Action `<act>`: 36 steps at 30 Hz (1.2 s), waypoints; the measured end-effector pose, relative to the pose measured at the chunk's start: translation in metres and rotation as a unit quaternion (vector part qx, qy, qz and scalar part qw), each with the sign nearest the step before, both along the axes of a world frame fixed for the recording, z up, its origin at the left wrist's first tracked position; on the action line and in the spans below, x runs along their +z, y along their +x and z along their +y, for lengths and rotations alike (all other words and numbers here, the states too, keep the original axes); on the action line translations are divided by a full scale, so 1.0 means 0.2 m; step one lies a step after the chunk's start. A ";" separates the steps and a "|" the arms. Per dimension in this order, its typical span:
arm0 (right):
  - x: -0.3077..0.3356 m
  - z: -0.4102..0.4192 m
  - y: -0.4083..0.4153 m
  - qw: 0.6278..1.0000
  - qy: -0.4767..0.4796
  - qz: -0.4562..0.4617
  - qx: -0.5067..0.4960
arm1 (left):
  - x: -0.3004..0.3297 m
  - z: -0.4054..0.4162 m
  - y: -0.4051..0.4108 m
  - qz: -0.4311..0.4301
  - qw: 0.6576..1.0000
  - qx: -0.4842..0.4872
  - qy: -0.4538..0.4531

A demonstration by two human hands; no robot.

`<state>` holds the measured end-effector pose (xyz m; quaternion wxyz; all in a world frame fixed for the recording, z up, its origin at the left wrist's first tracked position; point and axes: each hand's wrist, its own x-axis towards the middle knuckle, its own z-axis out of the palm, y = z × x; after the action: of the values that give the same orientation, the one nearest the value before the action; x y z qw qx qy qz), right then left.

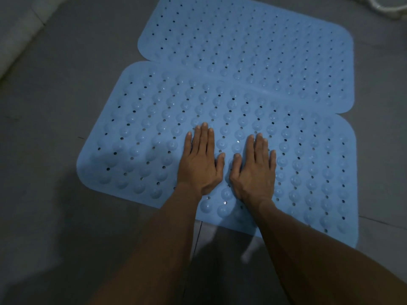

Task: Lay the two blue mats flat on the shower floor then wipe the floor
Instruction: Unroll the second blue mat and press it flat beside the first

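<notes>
On the grey tiled shower floor point(55, 106), in the head view, two blue mats lie spread out with suction cups and drain holes facing up. The far mat point(253, 40) lies toward the top of the view; the near mat point(143, 128) lies below it, and its upper edge overlaps the far mat's lower edge. The left hand point(199, 161) rests palm down on the near mat, fingers point(203, 137) extended and close together, gripping nothing. The right hand point(253, 170) lies just beside it, also palm down, fingers straight, holding nothing. The thumbs nearly touch. Both forearms extend from the bottom edge.
</notes>
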<state>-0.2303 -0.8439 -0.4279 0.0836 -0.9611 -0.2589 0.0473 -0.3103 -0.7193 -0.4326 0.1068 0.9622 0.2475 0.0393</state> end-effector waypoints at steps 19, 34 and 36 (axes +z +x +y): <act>0.45 0.03 0.18 0.972 -0.085 0.207 0.073 | 0.54 0.09 0.12 0.288 0.955 -0.038 -0.063; 2.53 0.02 0.40 0.953 -0.103 0.216 0.187 | 2.50 -0.05 0.16 0.264 0.961 0.034 -0.076; 2.81 0.01 0.43 0.952 -0.098 0.222 0.189 | 2.78 -0.08 0.16 0.257 0.963 0.038 -0.076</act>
<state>-0.1448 -0.8418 0.1348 0.0339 -0.8635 -0.4046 0.2993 -0.2778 -0.7353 0.1234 0.1102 0.9188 0.3055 -0.2243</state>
